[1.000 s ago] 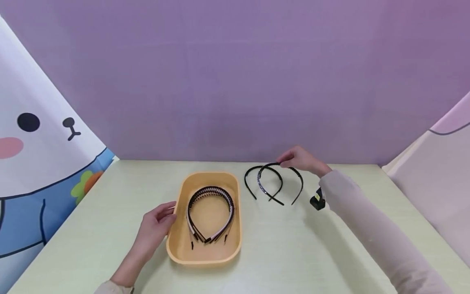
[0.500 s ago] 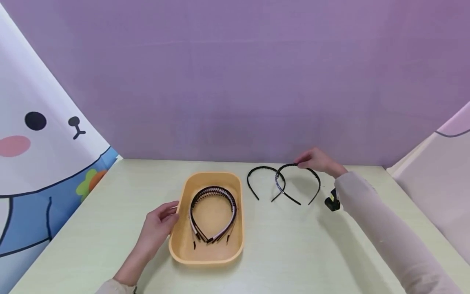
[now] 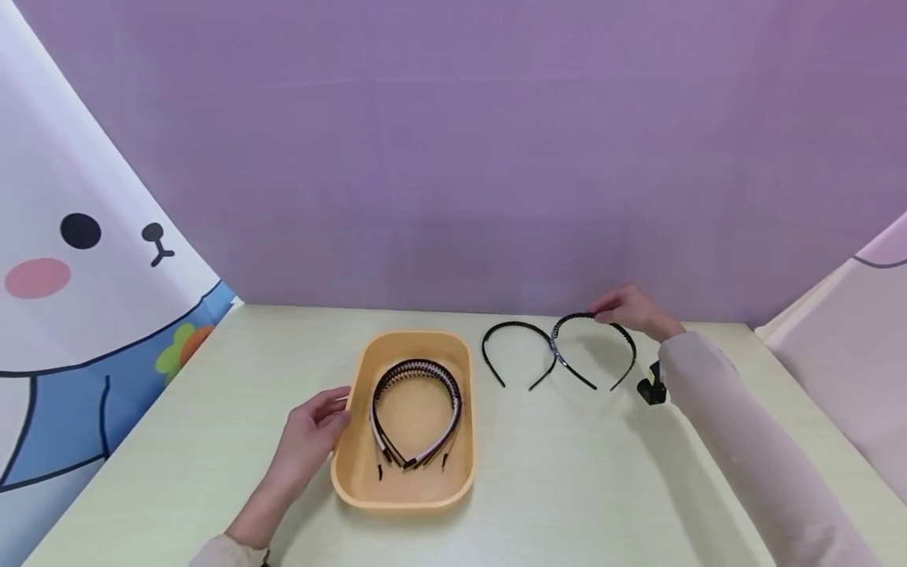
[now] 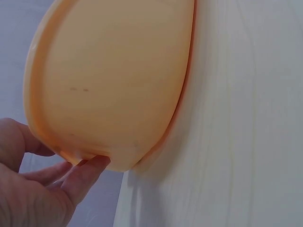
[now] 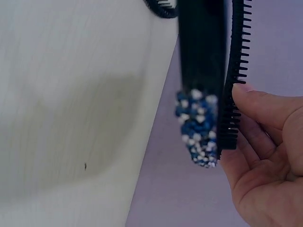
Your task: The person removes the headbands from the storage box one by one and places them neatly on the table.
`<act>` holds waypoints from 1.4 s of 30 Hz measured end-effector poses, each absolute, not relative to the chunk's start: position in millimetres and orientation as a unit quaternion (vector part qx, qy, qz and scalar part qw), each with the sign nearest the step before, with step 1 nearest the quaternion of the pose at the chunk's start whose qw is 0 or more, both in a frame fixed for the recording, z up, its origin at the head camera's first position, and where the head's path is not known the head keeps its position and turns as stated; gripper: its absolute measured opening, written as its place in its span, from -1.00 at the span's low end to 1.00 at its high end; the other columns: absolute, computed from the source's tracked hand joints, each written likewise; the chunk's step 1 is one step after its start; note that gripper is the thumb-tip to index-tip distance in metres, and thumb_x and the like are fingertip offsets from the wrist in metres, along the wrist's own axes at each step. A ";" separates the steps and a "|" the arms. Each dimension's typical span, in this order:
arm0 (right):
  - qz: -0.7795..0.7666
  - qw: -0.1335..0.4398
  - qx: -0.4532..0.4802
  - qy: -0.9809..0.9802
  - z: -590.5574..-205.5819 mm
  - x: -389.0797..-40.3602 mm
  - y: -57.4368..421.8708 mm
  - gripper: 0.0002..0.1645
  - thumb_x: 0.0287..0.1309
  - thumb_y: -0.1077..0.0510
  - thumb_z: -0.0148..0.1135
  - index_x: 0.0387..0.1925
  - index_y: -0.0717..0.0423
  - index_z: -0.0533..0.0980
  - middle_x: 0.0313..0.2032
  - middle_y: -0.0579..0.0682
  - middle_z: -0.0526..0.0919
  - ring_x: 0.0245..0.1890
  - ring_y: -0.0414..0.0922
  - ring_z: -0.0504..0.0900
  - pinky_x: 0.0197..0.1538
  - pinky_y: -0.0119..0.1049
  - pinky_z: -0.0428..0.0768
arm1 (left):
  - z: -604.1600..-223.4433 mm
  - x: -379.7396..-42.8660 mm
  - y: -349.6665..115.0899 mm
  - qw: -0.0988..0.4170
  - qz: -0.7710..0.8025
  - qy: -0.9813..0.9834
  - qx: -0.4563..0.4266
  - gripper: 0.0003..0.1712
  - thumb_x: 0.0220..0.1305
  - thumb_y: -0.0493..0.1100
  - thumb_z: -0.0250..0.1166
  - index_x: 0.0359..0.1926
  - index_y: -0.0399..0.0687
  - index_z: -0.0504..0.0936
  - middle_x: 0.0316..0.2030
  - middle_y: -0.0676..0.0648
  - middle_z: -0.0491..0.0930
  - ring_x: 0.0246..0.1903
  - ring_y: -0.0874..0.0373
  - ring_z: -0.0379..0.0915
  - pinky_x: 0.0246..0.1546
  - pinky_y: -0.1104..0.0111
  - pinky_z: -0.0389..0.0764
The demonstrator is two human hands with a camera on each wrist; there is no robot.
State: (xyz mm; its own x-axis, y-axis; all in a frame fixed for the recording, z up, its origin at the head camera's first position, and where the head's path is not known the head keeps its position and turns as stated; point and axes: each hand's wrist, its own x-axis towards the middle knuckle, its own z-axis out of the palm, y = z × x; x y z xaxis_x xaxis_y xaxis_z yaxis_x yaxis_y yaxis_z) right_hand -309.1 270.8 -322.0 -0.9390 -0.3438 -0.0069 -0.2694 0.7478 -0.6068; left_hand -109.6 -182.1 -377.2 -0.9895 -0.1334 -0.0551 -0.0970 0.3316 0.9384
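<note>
My left hand [image 3: 308, 429] holds the left side of a yellow-orange plastic tray [image 3: 404, 492]; in the left wrist view its thumb and fingers pinch the tray's edge. Inside the tray lie several headbands [image 3: 416, 365], black and pale, nested together. My right hand [image 3: 633, 309] pinches the top of a black toothed headband [image 3: 577, 374] at the back right of the table. Blue and white beads [image 5: 199, 127] cover part of that band in the right wrist view. To its left rests another black headband [image 3: 513, 324]; the two overlap or touch in the head view.
The pale table [image 3: 553, 488] ends at the back against a purple cloth [image 3: 453, 157]. A printed cartoon cloth [image 3: 113, 315] hangs along the left, a pale cloth [image 3: 843, 346] along the right. A small black device [image 3: 652, 386] sits at the right wrist.
My right hand has moved the beaded headband to the right, so it overlaps the other black headband less. The left hand stays on the tray, and the head view has shifted slightly.
</note>
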 end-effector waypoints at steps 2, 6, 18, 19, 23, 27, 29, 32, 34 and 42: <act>-0.315 0.063 -0.161 0.933 -322.9 -309.3 273.2 -0.66 0.14 0.33 0.20 -0.04 0.43 0.55 -0.02 0.36 0.60 0.02 0.27 0.54 0.10 0.09 0.53 | -377.7 -109.4 -181.4 0.017 -0.576 -0.814 0.072 -0.52 0.33 -0.36 0.07 0.26 -0.34 0.35 0.14 -0.41 0.45 0.13 -0.17 0.46 -0.05 0.39 0.63; -0.319 0.069 -0.155 0.933 -325.5 -310.4 278.5 -0.64 0.14 0.31 0.21 -0.04 0.45 0.54 -0.02 0.37 0.60 0.02 0.28 0.53 0.09 0.07 0.54 | -378.4 -109.4 -180.4 0.019 -0.577 -0.813 0.072 -0.53 0.33 -0.36 0.07 0.26 -0.34 0.36 0.14 -0.41 0.46 0.13 -0.18 0.46 -0.04 0.39 0.63; -0.335 0.071 -0.133 0.930 -338.2 -324.5 290.2 -0.61 0.14 0.33 0.18 0.00 0.48 0.50 0.03 0.41 0.55 0.07 0.30 0.48 0.15 0.07 0.48 | -376.8 -109.7 -180.6 0.027 -0.576 -0.814 0.073 -0.54 0.32 -0.37 0.07 0.24 -0.35 0.37 0.12 -0.40 0.47 0.12 -0.17 0.47 -0.05 0.40 0.63; -0.334 0.073 -0.130 0.930 -338.8 -324.9 291.3 -0.61 0.15 0.33 0.18 0.01 0.47 0.50 0.05 0.42 0.53 0.09 0.31 0.46 0.16 0.10 0.46 | -377.0 -109.6 -180.2 0.026 -0.576 -0.814 0.073 -0.54 0.32 -0.37 0.07 0.24 -0.35 0.37 0.12 -0.40 0.47 0.12 -0.17 0.47 -0.05 0.40 0.63; -0.333 0.075 -0.126 0.932 -340.3 -326.1 295.7 -0.60 0.15 0.33 0.17 0.02 0.47 0.49 0.08 0.43 0.50 0.11 0.34 0.43 0.19 0.16 0.42 | -378.0 -109.0 -178.5 0.024 -0.581 -0.810 0.073 -0.53 0.32 -0.38 0.07 0.24 -0.35 0.37 0.12 -0.40 0.47 0.11 -0.17 0.47 -0.05 0.39 0.63; -0.331 0.065 -0.124 0.933 -341.0 -327.9 300.4 -0.60 0.15 0.33 0.17 0.01 0.47 0.49 0.08 0.44 0.50 0.11 0.34 0.43 0.19 0.16 0.42 | -378.1 -109.6 -177.3 0.028 -0.579 -0.812 0.069 -0.53 0.31 -0.37 0.08 0.24 -0.35 0.38 0.11 -0.40 0.48 0.10 -0.17 0.48 -0.04 0.38 0.63; -0.333 0.066 -0.120 0.933 -341.3 -328.9 302.9 -0.59 0.15 0.32 0.16 0.03 0.47 0.48 0.09 0.44 0.48 0.12 0.34 0.42 0.19 0.18 0.40 | -377.8 -110.2 -176.9 0.029 -0.578 -0.812 0.068 -0.54 0.31 -0.37 0.08 0.24 -0.34 0.39 0.10 -0.40 0.49 0.09 -0.17 0.49 -0.05 0.39 0.63; -0.335 0.075 -0.112 0.933 -341.5 -329.4 306.3 -0.58 0.17 0.31 0.15 0.05 0.47 0.46 0.12 0.46 0.45 0.14 0.35 0.39 0.22 0.22 0.35 | -377.6 -110.6 -176.8 0.029 -0.578 -0.813 0.069 -0.54 0.31 -0.37 0.08 0.23 -0.34 0.39 0.10 -0.40 0.49 0.08 -0.17 0.50 -0.06 0.39 0.63; -0.335 0.078 -0.108 0.933 -342.2 -329.5 308.3 -0.57 0.17 0.30 0.16 0.06 0.47 0.45 0.13 0.46 0.43 0.15 0.36 0.36 0.23 0.24 0.32 | -377.8 -110.3 -176.8 0.029 -0.580 -0.811 0.071 -0.54 0.31 -0.37 0.08 0.23 -0.35 0.39 0.09 -0.40 0.50 0.08 -0.17 0.50 -0.06 0.38 0.63; -0.325 0.083 -0.102 0.937 -348.7 -328.8 309.2 -0.59 0.16 0.27 0.19 0.03 0.42 0.49 0.14 0.44 0.44 0.15 0.36 0.37 0.20 0.24 0.34 | -378.3 -108.7 -176.8 0.034 -0.583 -0.809 0.072 -0.55 0.30 -0.38 0.07 0.22 -0.36 0.40 0.08 -0.40 0.50 0.08 -0.17 0.50 -0.06 0.38 0.64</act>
State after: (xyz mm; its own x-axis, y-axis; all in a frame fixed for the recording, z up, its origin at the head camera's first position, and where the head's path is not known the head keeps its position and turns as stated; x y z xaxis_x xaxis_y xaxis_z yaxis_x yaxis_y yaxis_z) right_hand -328.8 309.2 -348.7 -0.9657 -0.2441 -0.0890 -0.1366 0.7684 -0.6253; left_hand -108.7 -176.8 -378.3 -0.9874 -0.1554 -0.0293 -0.0770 0.3110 0.9473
